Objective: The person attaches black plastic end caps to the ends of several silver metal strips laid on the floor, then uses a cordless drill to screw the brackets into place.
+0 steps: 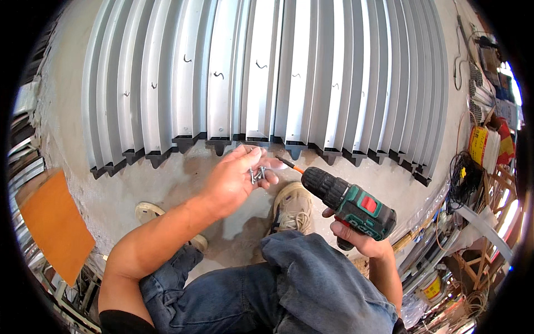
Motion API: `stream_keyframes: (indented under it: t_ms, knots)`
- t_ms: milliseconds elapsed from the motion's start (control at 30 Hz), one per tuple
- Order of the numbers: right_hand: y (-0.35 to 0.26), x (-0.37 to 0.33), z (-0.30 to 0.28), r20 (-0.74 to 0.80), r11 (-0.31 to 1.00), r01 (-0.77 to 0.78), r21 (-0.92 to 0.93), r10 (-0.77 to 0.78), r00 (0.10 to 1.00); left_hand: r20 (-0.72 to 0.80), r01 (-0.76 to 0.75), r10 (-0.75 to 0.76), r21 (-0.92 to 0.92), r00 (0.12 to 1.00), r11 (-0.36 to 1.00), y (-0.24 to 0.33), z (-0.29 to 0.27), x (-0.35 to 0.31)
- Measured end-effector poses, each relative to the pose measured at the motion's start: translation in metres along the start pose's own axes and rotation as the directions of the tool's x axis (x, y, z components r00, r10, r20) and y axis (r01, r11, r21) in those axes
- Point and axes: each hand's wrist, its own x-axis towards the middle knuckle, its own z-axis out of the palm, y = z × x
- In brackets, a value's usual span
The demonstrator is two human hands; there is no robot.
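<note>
screws: a small cluster of short silver screws, pinched between the fingertips of the left hand, above the concrete floor and just short of the near ends of the aluminium profiles. judged light, hard and slick, and likely to slip or scatter if the pinch loosens; best held by the shank with the head free.

cordless drill: green and black body with a red switch, black chuck and an orange-collared driver bit pointing up-left toward the screws, its tip just beside them. the right hand is closed around the grip from below. judged the heaviest item here, rigid, and best held at the grip.

left hand: fingers drawn together on the screws, palm turned partly away.

aluminium profiles: a row of long grey ribbed lengths lying side by side on the floor, dark end pieces facing the person, several with small dark pen marks.

surroundings: jeans and a tan shoe below the hands; an orange board at left; coils of cable and assorted clutter at right.
</note>
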Motion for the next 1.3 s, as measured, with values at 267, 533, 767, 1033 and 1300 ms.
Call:
stream_keyframes:
  t_ms: [267,533,767,1033,1300]
  knots:
    - [0.016,0.011,0.009,0.004,0.983,0.181,-0.036,-0.181,0.984,0.092,-0.024,0.041,-0.176,0.995,0.984,-0.003,-0.007,0.004]
    - [0.011,0.011,0.014,0.006,0.994,0.105,0.034,-0.105,0.994,0.05,0.07,-0.061,-0.202,0.997,0.977,-0.004,0.002,0.004]
    - [0.003,0.009,0.011,-0.046,0.999,-0.032,0.0,0.032,0.998,-0.107,0.106,-0.017,0.93,0.994,0.351,0.037,0.02,-0.023]
    - [-0.048,0.043,0.013,0.039,0.846,0.307,-0.436,-0.323,0.945,0.616,-0.172,0.525,0.729,0.588,-0.663,0.051,-0.015,0.011]
    - [-0.07,0.056,0.023,0.044,0.784,0.344,-0.517,-0.377,0.925,0.653,-0.246,0.514,0.721,0.556,-0.648,0.054,-0.029,0.02]
